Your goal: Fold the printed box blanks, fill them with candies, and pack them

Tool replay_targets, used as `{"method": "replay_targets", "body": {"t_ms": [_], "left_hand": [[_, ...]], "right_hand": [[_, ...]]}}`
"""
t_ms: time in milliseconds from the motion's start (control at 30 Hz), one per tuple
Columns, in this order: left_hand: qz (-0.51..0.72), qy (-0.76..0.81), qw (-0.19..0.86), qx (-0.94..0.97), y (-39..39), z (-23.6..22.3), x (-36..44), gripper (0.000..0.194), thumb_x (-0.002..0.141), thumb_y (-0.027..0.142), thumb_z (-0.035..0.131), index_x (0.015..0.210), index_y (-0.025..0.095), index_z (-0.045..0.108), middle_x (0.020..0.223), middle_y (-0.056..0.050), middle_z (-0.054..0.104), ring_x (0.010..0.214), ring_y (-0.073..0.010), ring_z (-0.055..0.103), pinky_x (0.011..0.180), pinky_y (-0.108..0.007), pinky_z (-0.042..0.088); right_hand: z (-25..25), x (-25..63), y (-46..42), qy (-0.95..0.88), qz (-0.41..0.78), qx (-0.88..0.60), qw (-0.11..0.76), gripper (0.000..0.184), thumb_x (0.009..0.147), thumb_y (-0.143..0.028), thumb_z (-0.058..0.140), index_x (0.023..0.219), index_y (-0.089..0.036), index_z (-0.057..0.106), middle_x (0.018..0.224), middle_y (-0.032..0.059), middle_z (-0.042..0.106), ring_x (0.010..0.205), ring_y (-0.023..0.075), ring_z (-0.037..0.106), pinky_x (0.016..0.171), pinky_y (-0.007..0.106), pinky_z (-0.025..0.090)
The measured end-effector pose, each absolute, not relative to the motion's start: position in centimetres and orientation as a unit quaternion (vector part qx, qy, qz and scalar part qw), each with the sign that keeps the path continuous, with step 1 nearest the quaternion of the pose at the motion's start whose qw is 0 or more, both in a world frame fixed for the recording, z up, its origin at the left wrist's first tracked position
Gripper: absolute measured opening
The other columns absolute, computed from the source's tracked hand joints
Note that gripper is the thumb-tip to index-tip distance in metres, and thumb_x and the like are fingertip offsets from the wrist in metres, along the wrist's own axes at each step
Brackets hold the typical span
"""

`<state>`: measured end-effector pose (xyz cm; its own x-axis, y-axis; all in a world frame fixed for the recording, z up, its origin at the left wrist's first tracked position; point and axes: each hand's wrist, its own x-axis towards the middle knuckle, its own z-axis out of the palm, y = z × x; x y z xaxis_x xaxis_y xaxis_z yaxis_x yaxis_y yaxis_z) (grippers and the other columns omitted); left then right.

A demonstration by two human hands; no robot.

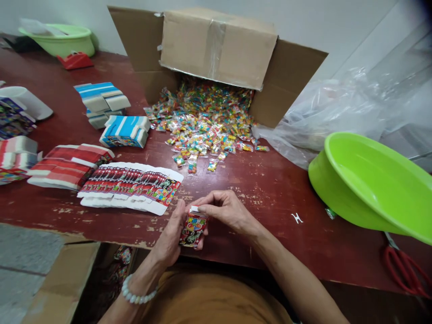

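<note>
From my end, the left grip (pixel 170 236) is closed around a small printed candy carton (pixel 194 231), held upright at the lower centre of the frame, with fingertips showing beyond its right side. The right grip (pixel 232 211) reaches in from the right, thumb and index finger together at the carton's white top flap (pixel 195 209); whether they pinch it or only press it I cannot tell. I judge this carton is already shaped, its top not yet fully shut; I cannot see whether anything is inside.

Just above and left of the hands, a fanned row of matching flattened cartons (pixel 131 184) lies on the red-brown surface (pixel 249 184), so plenty looks left to do. Behind it, at the left of the frame, a stack of red flat cartons (pixel 69 164) waits too, with blue-and-white bundles (pixel 124 130) above.

Wrapped candy packets (pixel 209 130) spill from a large cardboard box (pixel 218 47) at the upper centre, still heaped. At the lower left, below the surface's edge, I make out colourful items (pixel 123 256) in a dark opening; they may be finished cartons, but I cannot be sure. At the right sits a green basin (pixel 354 193), with red-handled scissors (pixel 401 270) beneath its rim.
</note>
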<state>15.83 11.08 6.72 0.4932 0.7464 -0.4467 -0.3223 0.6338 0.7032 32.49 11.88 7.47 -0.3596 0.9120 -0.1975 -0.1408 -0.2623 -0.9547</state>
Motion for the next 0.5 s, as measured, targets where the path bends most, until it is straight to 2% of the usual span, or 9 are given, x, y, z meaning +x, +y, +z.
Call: {"method": "replay_targets", "body": {"t_ms": [67, 133, 233, 333, 433, 500], "left_hand": [[0.325, 0.391, 0.82, 0.262, 11.1, 6.7, 15.9, 0.075, 0.082, 0.073, 0.056, 0.129, 0.015, 0.063, 0.064, -0.005, 0.07, 0.039, -0.0133, 0.057, 0.038, -0.021, 0.043], [0.319, 0.404, 0.82, 0.25, 11.2, 6.7, 15.9, 0.072, 0.083, 0.07, 0.057, 0.129, 0.015, 0.063, 0.063, -0.005, 0.07, 0.038, -0.0145, 0.058, 0.036, -0.022, 0.043], [0.333, 0.407, 0.817, 0.237, 11.4, 7.0, 16.0, 0.065, 0.083, 0.063, 0.062, 0.127, 0.014, 0.063, 0.064, -0.004, 0.071, 0.035, -0.0155, 0.057, 0.033, -0.024, 0.045], [0.347, 0.427, 0.808, 0.211, 11.5, 7.3, 16.0, 0.054, 0.084, 0.054, 0.064, 0.119, 0.012, 0.066, 0.061, -0.003, 0.07, 0.034, -0.0175, 0.057, 0.031, -0.027, 0.047], [0.324, 0.457, 0.809, 0.179, 11.6, 7.3, 16.2, 0.045, 0.086, 0.047, 0.062, 0.113, 0.012, 0.068, 0.055, -0.002, 0.068, 0.03, -0.019, 0.057, 0.028, -0.029, 0.047], [0.331, 0.465, 0.803, 0.173, 11.6, 7.3, 16.1, 0.042, 0.084, 0.043, 0.064, 0.112, 0.012, 0.069, 0.054, -0.001, 0.067, 0.03, -0.0185, 0.056, 0.029, -0.028, 0.047]], "right_hand": [[7.5, 32.5, 11.9, -0.479, 0.666, -0.426, 0.381, 0.028, 0.083, -0.045, 0.073, 0.089, -0.018, 0.074, 0.079, 0.0029, 0.075, 0.053, 0.0133, 0.064, 0.054, 0.028, 0.054], [7.6, 32.5, 11.8, -0.529, 0.607, -0.44, 0.398, 0.022, 0.085, -0.041, 0.073, 0.087, -0.019, 0.074, 0.081, 0.0028, 0.075, 0.062, 0.0149, 0.067, 0.063, 0.031, 0.057], [7.8, 32.3, 11.2, -0.619, 0.513, -0.42, 0.421, 0.015, 0.091, -0.034, 0.068, 0.085, -0.022, 0.073, 0.098, 0.0039, 0.075, 0.091, 0.0178, 0.071, 0.086, 0.035, 0.055], [7.1, 31.8, 10.3, -0.668, 0.448, -0.409, 0.431, 0.011, 0.094, -0.029, 0.063, 0.1, -0.024, 0.072, 0.118, 0.006, 0.07, 0.113, 0.0186, 0.065, 0.1, 0.037, 0.049], [5.9, 31.2, 9.6, -0.683, 0.391, -0.446, 0.425, 0.023, 0.089, -0.028, 0.07, 0.111, -0.025, 0.068, 0.122, 0.0084, 0.066, 0.116, 0.0199, 0.061, 0.101, 0.038, 0.048], [5.4, 30.9, 9.6, -0.679, 0.421, -0.438, 0.413, 0.024, 0.088, -0.03, 0.071, 0.111, -0.024, 0.067, 0.122, 0.0082, 0.064, 0.115, 0.0193, 0.06, 0.096, 0.035, 0.05]]}}
